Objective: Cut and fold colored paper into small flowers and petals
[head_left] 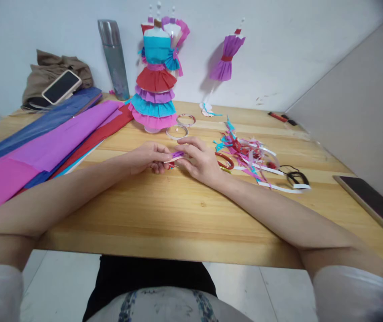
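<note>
Two bare hands, meeting over a wooden table (138,223): left hand (151,157), thumb and fingers closed on a small purple strip (177,155) with a pale edge; right hand (200,162), fingers bent at the strip's other end, whether pinching or only touching cannot be told. Strip located between the two hands; one red scrap (171,165) just under it, by the left fingertips.

Just right of the right hand: one red looped handle (225,160). Farther right: one heap of coloured paper scraps (240,147), with white strips and a black cord (298,176). Well to the right: one phone, lying flat (372,201).

Just beyond the hands: two rings (177,132), near each other. Behind these: one mannequin in a tiered dress (156,80), blue, red, purple and pink, others partly hidden behind it. Beyond the right hand: one mannequin in a purple dress (227,60), red at the waist.

Left of and beyond the left hand: long coloured sheets (67,134); one metal flask (114,58), upright; one brown cloth (53,71), bearing a second phone (62,86).
</note>
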The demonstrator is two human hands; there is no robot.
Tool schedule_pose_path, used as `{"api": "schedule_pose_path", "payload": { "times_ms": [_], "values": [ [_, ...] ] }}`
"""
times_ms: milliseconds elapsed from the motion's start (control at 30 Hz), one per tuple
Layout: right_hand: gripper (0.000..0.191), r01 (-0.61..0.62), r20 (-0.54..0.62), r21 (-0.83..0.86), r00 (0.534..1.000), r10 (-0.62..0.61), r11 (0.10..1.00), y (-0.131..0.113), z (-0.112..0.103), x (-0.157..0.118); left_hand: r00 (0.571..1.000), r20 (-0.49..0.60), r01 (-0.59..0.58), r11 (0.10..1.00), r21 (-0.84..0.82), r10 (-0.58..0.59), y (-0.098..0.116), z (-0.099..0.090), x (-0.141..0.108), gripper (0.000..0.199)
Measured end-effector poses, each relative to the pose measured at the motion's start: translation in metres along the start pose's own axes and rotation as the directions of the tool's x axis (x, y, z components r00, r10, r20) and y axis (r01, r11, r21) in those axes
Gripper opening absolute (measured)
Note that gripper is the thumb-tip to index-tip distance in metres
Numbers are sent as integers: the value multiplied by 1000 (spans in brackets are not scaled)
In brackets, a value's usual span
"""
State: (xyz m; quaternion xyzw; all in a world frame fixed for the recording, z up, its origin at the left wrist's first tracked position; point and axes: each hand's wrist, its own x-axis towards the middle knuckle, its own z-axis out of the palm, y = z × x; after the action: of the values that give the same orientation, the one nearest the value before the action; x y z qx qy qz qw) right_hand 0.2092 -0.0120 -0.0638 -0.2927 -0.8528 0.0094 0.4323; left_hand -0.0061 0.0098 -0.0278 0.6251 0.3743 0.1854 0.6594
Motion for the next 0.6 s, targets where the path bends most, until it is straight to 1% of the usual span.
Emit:
{"api": "schedule_pose_path", "payload": {
  "times_ms": [100,233,300,367,400,467,533,600],
  "values": [
    [15,26,23,-9,999,-26,1000,1,2,0,1000,6,-13,1000,-7,14,0,0,0,32],
    [16,-30,25,-40,999,31,999,-1,2,0,1000,-26,-17,1000,-24,16,1,5,0,32],
    [16,-60,4,-42,998,61,997,-1,2,0,997,-73,-33,999,-40,30,1,9,0,30],
    [16,-91,-8,-28,996,91,995,-2,1,0,985,-156,-79,997,-28,73,1,13,-1,31],
    [15,-107,-11,-16,994,107,994,-3,1,0,972,-204,-116,993,2,114,0,14,-1,35],
    [15,-136,-17,10,991,136,991,-5,1,1,934,-279,-193,972,131,223,-1,16,-2,43],
    [16,-157,-28,34,987,158,987,-7,1,2,885,-306,-253,915,313,350,-3,16,-3,45],
    [17,-168,-40,47,985,170,985,-9,1,3,835,-299,-287,829,480,462,-5,16,-3,42]
  ]
}}
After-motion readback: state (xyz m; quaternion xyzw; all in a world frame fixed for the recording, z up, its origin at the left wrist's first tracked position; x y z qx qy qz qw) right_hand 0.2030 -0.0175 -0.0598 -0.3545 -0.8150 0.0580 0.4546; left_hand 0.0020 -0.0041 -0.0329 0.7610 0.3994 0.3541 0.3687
